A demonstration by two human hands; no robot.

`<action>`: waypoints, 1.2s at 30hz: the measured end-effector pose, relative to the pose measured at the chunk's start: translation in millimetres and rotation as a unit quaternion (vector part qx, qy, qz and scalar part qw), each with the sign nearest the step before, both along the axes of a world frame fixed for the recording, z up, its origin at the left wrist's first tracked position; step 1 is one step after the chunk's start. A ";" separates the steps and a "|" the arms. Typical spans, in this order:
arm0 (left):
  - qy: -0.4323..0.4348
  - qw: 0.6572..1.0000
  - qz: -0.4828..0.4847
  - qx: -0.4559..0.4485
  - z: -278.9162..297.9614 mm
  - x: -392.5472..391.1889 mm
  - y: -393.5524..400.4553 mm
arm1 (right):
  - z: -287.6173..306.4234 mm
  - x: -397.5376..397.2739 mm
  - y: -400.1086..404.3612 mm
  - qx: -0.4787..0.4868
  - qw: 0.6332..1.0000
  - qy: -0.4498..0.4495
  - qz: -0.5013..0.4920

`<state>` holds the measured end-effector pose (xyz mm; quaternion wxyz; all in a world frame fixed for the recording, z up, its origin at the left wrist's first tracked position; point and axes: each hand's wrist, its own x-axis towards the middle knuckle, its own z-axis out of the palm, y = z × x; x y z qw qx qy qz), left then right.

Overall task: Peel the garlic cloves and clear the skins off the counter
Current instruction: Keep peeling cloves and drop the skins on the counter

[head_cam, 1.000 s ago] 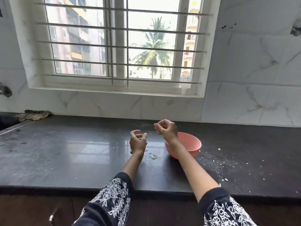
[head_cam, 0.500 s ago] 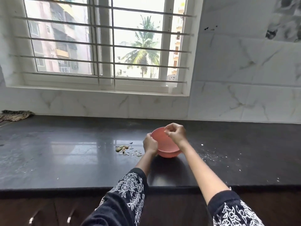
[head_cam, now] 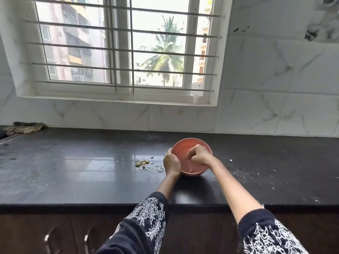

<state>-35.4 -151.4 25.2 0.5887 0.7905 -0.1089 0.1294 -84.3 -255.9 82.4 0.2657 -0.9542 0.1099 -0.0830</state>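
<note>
Pink bowl [head_cam: 185, 146] gripped by left hand [head_cam: 171, 163], right hand [head_cam: 199, 155] curled inside

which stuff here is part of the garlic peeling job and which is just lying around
Part of the job:
- pink bowl, tilted, left hand holding its rim
- right hand, fingers curled inside the bowl
- garlic cloves on the counter
- skins beside the cloves

Just lying about:
- striped cloth at the far left
- white specks right of the bowl
</note>
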 end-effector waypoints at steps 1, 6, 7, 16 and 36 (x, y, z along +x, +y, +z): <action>0.009 1.000 -0.003 0.005 2.3 1.1 -0.3 | 0.3 0.1 0.2 -0.002 1.000 -0.008 -0.004; 0.059 0.998 -0.026 0.028 12.8 5.7 1.1 | 2.5 4.2 2.2 -0.042 0.998 -0.025 -0.026; 0.067 0.997 -0.030 0.038 14.2 8.4 1.2 | 1.8 6.9 1.2 -0.041 0.998 -0.031 -0.033; 0.039 0.998 -0.010 0.037 15.0 23.1 30.0 | 2.3 27.3 19.2 0.019 0.980 -0.188 -0.056; 0.022 0.992 -0.002 0.123 -27.0 94.6 137.0 | -51.5 112.7 117.0 -0.072 0.988 -0.066 0.117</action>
